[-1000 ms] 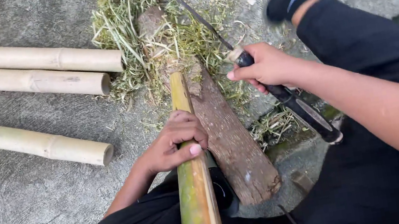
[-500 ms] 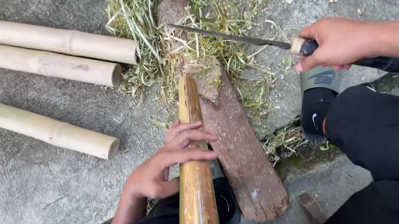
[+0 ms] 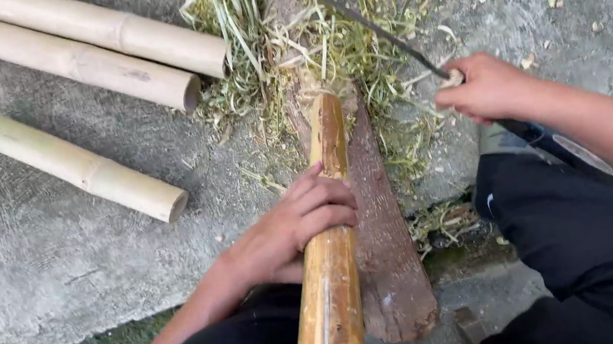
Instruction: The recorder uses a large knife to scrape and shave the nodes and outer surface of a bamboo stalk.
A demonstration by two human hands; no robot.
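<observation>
The left hand point(image 3: 291, 228) has its fingers clamped on a long yellow-green bamboo pole point(image 3: 330, 276), steadying its tip on a brown wooden chopping block point(image 3: 385, 242), while the right hand point(image 3: 487, 88), fingers clamped on a long dark blade point(image 3: 364, 17), is raised just right of the block.

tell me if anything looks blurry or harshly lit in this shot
Head view: soft, even daylight, no hard shadows or glare; the blade is slightly motion-smeared, while the left hand on the bamboo pole and the right hand look fairly sharp.
</observation>
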